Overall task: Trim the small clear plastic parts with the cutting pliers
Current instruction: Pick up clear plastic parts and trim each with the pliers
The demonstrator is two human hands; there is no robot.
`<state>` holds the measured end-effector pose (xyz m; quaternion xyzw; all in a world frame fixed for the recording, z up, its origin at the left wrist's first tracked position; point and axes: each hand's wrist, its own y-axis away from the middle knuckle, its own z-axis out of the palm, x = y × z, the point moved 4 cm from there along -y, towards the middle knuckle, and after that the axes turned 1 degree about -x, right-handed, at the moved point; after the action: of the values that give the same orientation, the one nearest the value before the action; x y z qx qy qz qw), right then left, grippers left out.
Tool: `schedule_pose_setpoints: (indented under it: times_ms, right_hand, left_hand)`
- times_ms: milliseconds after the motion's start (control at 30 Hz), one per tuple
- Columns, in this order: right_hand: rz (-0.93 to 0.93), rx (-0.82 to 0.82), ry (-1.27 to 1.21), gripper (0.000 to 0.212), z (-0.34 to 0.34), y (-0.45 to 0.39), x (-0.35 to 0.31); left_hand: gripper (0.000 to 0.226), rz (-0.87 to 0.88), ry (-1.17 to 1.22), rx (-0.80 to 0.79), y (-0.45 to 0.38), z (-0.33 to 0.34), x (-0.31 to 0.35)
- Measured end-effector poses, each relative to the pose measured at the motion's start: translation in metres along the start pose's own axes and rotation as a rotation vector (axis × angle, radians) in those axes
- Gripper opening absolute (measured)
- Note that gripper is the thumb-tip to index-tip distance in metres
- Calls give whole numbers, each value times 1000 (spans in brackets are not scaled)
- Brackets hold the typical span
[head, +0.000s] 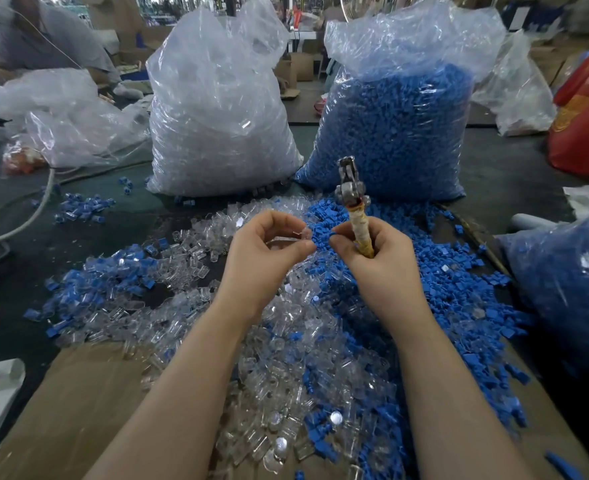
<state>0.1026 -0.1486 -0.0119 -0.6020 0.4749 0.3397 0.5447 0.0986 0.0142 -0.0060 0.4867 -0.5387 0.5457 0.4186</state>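
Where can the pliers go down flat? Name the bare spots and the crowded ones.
Bare: the cardboard sheet left of the left hand's forearm, and the dark tabletop between the clear-parts bag and the loose pile. Crowded: everything under both hands and right of the right hand, covered in blue parts.

My two hands, left (265, 251) and right (372, 258), one pair of cutting pliers (352, 199), one clear part (305, 233) pinched, one big bag of clear parts (217, 112), two bags of blue parts (397, 123) (570, 285), loose clear and blue pieces (286, 341) too many to count
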Motion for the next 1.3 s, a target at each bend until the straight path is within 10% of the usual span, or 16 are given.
schedule_pose_setpoints:
  times_ms: [1300]
  right_hand:
    - [-58, -68, 100, 4, 8, 2, -2]
  left_hand:
    - [28, 96, -45, -10, -2, 4, 4]
